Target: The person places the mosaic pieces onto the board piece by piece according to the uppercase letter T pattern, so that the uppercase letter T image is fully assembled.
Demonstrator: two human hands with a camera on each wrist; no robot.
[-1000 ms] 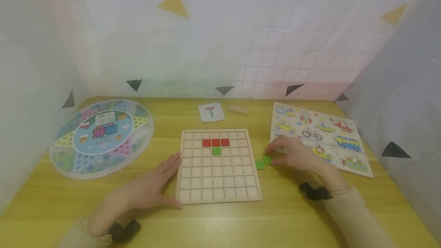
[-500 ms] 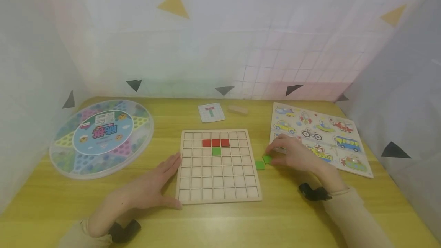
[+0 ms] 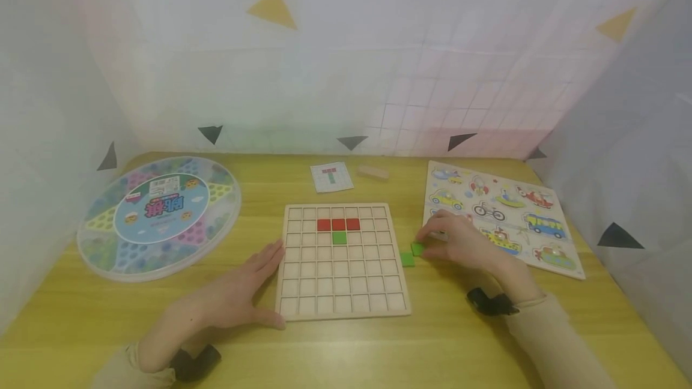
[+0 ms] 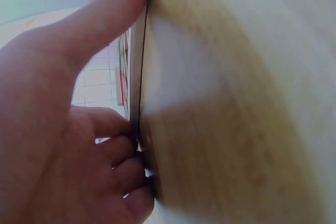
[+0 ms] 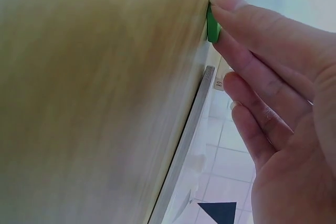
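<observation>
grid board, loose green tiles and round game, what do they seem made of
Grid board: probably wood, matte; its pale tan colour and dull surface suggest it. Loose green tiles: painted wood or plastic, can't tell; smooth-looking, green along the edge in the right wrist view. Round game: likely clear plastic, smooth-looking; blurred colours show through its translucent surface.

board (image 3: pixel 307 286): beige, gridded | row tiles (image 3: pixel 338 224): red | loose tile (image 5: pixel 213 27): green

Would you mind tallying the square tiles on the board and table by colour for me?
Red tiles: 3, all on the board
Green tiles: 3, one on the board, two to its right
Total: 6
</observation>
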